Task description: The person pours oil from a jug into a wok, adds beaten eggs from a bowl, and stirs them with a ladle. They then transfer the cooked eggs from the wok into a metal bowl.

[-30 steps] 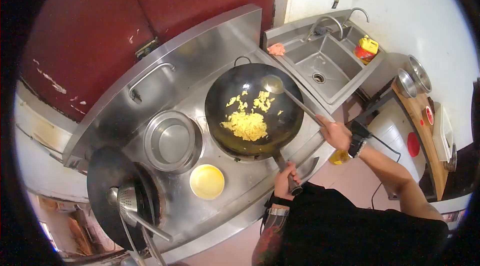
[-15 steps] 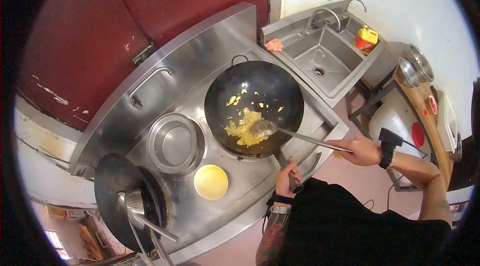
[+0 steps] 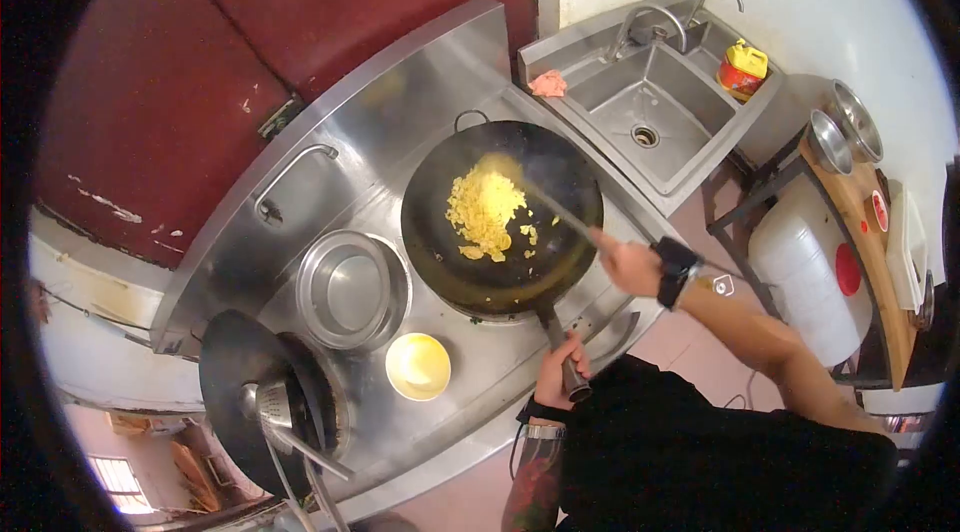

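My left hand (image 3: 563, 372) is wrapped round the handle (image 3: 556, 332) of a black wok (image 3: 440, 242) on the steel stove. My right hand (image 3: 633, 267) grips the handle of a metal ladle (image 3: 560, 212) over the wok's right rim. The ladle's bowl is blurred at the far side of the food. Yellow scrambled egg (image 3: 482, 207) lies heaped in the middle of the wok, with small bits scattered to its right. A pale yellow bowl (image 3: 418, 367) stands on the stove left of my left hand.
A steel pot (image 3: 312, 302) sits left of the wok. A second black wok (image 3: 225, 372) holds a strainer (image 3: 272, 404) and other long-handled tools. Beyond the stove is a sink (image 3: 655, 167) with an orange cloth (image 3: 547, 84). Steel bowls (image 3: 830, 142) rest on a wooden-topped table (image 3: 860, 207).
The ladle has moved to the far side of the wok, and the egg is heaped farther from me. My right hand has moved forward and left. My left hand keeps its hold on the handle.
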Action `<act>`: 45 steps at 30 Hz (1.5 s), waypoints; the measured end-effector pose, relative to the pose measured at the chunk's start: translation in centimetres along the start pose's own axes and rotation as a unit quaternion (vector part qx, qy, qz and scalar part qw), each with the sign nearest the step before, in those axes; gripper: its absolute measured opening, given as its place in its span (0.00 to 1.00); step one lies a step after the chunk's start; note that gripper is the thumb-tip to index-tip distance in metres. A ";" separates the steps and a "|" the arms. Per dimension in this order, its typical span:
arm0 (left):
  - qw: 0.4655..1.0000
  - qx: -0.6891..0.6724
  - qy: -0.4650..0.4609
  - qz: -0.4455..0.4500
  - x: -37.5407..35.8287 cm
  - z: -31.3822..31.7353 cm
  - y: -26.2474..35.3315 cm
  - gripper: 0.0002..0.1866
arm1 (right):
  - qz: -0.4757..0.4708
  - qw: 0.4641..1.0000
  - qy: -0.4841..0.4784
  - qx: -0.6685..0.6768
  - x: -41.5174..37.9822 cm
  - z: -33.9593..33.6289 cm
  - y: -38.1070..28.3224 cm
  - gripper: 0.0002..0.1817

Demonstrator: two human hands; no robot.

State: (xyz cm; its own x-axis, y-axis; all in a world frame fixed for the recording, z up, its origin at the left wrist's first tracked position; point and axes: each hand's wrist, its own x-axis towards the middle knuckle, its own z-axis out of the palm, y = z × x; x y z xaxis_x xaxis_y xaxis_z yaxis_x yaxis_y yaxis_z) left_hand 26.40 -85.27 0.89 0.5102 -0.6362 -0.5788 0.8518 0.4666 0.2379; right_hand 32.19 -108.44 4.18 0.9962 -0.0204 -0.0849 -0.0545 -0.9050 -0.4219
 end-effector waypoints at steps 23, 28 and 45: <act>0.998 -0.038 0.032 0.035 3.7 -1.5 -0.5 0.07 | -0.114 0.975 -0.115 -0.153 -11.3 -11.6 -3.2 0.31; 0.999 -0.009 0.033 0.032 3.5 -1.2 -0.5 0.07 | -0.052 0.990 -0.074 -0.104 -6.0 -6.0 -3.2 0.30; 0.998 -0.010 0.044 0.054 3.7 -0.7 -0.7 0.08 | 0.047 0.998 0.009 -0.026 -4.0 -4.0 -3.9 0.25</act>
State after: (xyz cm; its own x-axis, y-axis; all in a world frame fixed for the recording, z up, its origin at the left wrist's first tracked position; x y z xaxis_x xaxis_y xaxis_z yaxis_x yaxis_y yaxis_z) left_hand 27.65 -87.56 -1.95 0.5851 -0.5260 -0.6172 0.7901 0.5413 0.2878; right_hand 28.69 -106.51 9.82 0.9878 -0.1147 -0.1052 -0.1457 -0.9192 -0.3658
